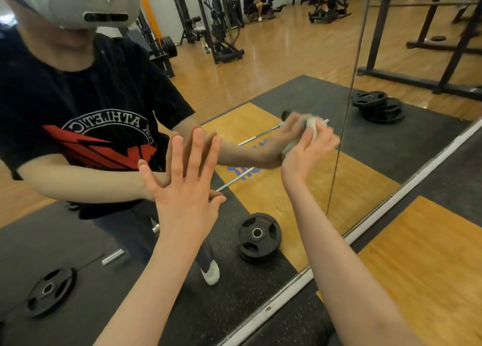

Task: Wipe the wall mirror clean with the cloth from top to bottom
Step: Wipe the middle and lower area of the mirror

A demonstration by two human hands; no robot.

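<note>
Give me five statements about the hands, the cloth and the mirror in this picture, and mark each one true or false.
1. The right hand holds the cloth against the wall mirror. True.
2. The left hand grips a spray bottle. False: its fingers are straight and spread, flat towards the glass, holding nothing.
3. The cloth is dark blue. False: it is a pale, whitish grey.
4. A vertical seam in the mirror runs just to the right of the cloth. True.
5. The mirror's bottom edge has a dark wooden frame. False: a light metal strip runs along it.
</note>
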